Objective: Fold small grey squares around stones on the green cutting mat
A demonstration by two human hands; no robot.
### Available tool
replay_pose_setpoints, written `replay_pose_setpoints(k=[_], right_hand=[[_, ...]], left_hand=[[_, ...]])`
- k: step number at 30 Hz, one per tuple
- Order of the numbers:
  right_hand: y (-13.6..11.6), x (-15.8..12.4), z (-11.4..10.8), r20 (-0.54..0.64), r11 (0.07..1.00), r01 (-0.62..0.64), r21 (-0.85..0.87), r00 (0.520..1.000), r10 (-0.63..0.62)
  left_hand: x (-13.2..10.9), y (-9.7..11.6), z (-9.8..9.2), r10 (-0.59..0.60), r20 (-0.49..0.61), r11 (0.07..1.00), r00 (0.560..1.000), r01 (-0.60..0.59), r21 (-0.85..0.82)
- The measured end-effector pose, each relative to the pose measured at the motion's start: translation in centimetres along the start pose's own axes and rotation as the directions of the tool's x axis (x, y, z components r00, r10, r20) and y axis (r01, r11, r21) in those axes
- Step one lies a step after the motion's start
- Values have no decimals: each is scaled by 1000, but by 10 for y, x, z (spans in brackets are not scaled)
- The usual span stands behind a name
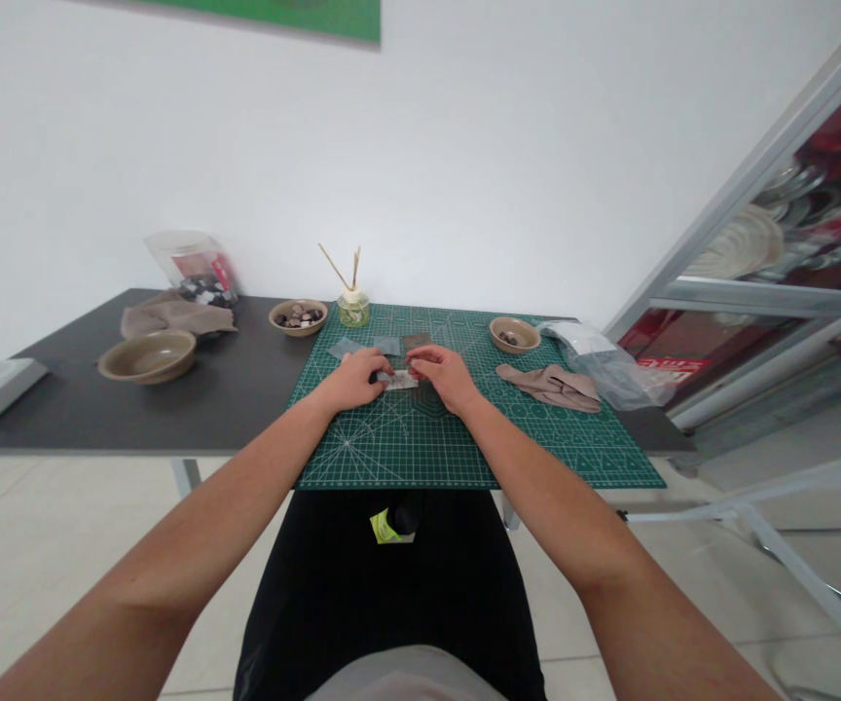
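A small pale piece with grey markings (401,380) lies on the green cutting mat (347,458), between my two hands. My left hand (356,378) is closed at its left edge, and something dark shows by the fingertips. At its upper right corner, the fingers of my right hand (446,375) are pinched together; what they hold, if anything, is too small to name. Just beyond my hands lie flat squares: a light grey one (346,348), a bluish grey one (386,346) and a brownish one (416,341).
Bowls of stones stand at left (299,329) and right (515,347). A reed diffuser (353,307) is by the wall. A beige cloth (552,387) and plastic bag (606,365) lie right. Farther left are a wide bowl (147,370), another cloth (172,313) and a clear container (191,265).
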State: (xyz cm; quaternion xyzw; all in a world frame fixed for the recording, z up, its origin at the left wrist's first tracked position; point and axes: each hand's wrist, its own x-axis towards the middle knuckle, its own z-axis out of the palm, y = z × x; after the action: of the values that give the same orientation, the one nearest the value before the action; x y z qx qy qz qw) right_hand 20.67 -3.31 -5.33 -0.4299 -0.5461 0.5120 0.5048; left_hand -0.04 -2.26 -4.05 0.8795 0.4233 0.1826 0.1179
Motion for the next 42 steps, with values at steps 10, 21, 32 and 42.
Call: replay_pose_setpoints(k=[10, 21, 32, 42], right_hand=[[-1, -2, 1, 50, 997, 41, -67, 998, -38], [2, 0, 1, 126, 994, 54, -96, 991, -41], [6, -1, 2, 166, 938, 150, -312, 981, -102], [-9, -9, 8, 163, 626, 228, -745, 973, -160]], left_hand=[[0, 0, 0, 4, 2, 1000, 1000, -4, 3], [-1, 1, -1, 20, -6, 1000, 1000, -20, -22], [-1, 3, -3, 21, -2, 1000, 1000, -21, -15], [-2, 2, -3, 24, 5, 999, 1000, -24, -37]])
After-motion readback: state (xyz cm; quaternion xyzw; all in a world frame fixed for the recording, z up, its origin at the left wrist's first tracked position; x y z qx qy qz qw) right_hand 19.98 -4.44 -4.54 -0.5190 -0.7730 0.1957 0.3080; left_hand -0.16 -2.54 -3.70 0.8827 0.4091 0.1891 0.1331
